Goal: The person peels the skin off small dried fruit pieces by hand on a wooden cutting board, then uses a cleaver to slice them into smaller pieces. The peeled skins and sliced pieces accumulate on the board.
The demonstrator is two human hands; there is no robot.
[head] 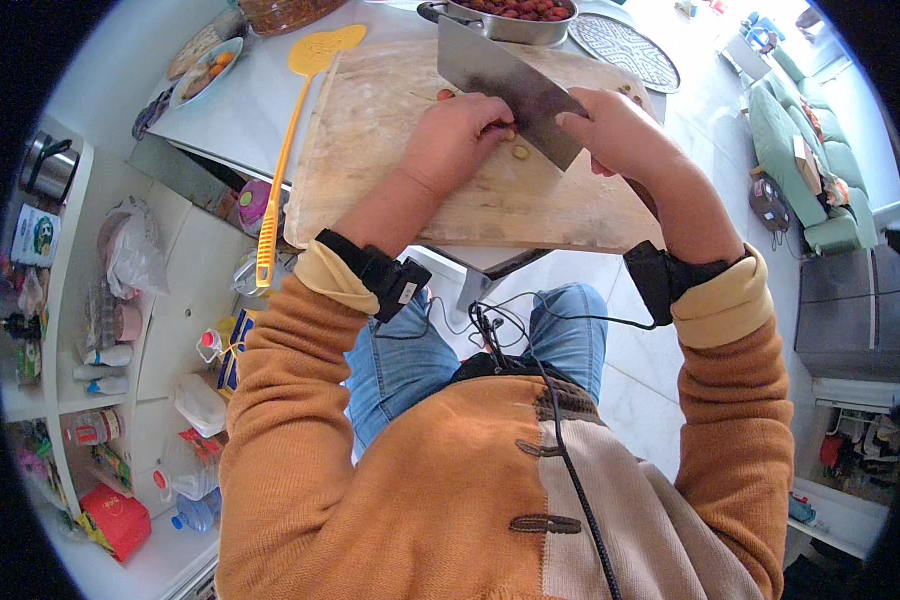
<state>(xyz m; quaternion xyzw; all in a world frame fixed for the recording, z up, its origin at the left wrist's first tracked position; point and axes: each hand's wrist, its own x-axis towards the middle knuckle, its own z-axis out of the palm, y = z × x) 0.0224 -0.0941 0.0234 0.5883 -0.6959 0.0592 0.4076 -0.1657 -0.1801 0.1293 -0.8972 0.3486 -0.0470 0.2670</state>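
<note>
My right hand [619, 135] grips a Chinese cleaver [499, 82], its broad steel blade slanting across the wooden cutting board [390, 202]. Beside the blade, my left hand [461, 135] pinches a small red fruit [509, 129], mostly hidden by the fingers. A pale cut slice [521, 152] lies on the board just below those fingertips. Another red fruit [445, 94] with a thin stem rests behind my left hand. Small brown bits [630, 94] are scattered near the board's far right corner.
Behind the board stands a metal pan [525, 28] of red fruits, next to a round perforated tray [622, 49]. A yellow fly swatter [281, 172] lies along the board's left edge. Farther left is a plate [229, 56] with orange fruit. Black cables [495, 330] hang over my lap.
</note>
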